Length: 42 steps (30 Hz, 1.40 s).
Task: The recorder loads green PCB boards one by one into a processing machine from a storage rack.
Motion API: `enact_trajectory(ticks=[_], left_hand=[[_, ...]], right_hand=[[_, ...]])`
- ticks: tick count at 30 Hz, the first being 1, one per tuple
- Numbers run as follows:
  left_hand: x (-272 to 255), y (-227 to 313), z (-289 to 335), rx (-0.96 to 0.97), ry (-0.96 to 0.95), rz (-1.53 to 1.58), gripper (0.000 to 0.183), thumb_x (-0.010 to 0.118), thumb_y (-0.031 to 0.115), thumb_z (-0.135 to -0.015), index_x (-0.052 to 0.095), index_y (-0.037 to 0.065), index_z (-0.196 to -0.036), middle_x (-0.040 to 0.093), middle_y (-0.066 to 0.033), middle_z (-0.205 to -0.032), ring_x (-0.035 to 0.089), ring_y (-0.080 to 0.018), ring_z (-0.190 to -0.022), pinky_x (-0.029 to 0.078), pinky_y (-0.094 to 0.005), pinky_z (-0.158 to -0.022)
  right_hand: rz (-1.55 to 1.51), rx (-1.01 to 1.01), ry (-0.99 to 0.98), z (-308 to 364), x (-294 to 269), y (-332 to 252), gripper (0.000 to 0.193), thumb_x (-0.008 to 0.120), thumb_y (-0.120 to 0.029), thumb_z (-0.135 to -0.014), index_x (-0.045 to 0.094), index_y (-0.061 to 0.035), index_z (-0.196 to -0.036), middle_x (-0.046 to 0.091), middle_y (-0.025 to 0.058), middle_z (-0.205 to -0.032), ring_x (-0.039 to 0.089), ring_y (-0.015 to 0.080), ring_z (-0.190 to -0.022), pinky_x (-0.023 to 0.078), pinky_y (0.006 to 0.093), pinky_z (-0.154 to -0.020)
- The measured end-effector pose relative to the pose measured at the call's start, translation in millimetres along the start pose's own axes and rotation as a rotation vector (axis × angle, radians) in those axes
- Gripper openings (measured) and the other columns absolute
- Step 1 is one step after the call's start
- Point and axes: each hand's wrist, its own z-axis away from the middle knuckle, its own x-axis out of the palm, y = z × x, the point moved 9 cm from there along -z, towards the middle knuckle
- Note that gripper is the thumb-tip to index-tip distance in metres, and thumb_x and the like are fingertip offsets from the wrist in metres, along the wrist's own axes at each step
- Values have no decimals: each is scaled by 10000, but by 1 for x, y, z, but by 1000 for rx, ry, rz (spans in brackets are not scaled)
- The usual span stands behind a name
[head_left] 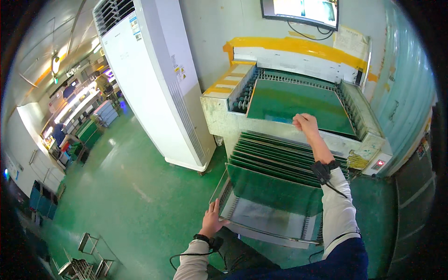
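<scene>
A flat green panel lies on the rollers of a conveyor machine in front of me. My right hand is at the panel's near edge, its fingers curled and pressed together; whether they pinch the edge is hidden. Below the machine's front stands a wire rack with several similar green panels upright in slots, one behind another. The fingers of my left hand are closed round the rack's near left corner. Near the front, the rack shows a pale bottom and spring-like slotted sides.
A tall white air conditioner stands left of the machine. A screen hangs on the wall above. Clear plastic strips hang at the right. Metal frames stand on the green floor at the lower left. People work at far-left benches.
</scene>
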Motion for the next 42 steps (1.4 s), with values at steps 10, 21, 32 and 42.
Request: enact_trajectory(ticks=[10,21,32,42], left_hand=[[-6,-1,3,11,77,-65,1203,891,267,-583,175,117,-1538,388,-132,-1458,526,-413,-1167,473,-463,-965],[-5,1,2,-23,16,-46,1204,885,276,-602,152,137,-1547,361,-147,-1482,486,-416,-1225,448,-466,-1004],[-5,1,2,-2,56,-60,1216,890,254,-592,145,140,-1547,384,-130,-1467,507,-412,-1200,467,-456,-988],[-6,-5,4,-42,64,-52,1230,902,243,-555,178,136,-1543,396,-119,-1454,525,-397,-1182,481,-452,-970]], right_hand=[[852,-148,20,-3,21,-8,523,623,-520,-847,607,-263,-1302,469,81,-1462,401,346,-1342,306,547,-1090],[892,-81,28,-28,20,-3,545,614,-539,-849,589,-275,-1326,473,79,-1460,406,344,-1344,313,543,-1089],[838,-173,-3,-4,19,-15,545,610,-496,-874,594,-182,-1319,478,125,-1447,419,373,-1329,341,531,-1077],[442,-581,-232,170,50,-100,370,690,-268,-863,650,-56,-1165,605,179,-1267,543,373,-1189,432,449,-1012]])
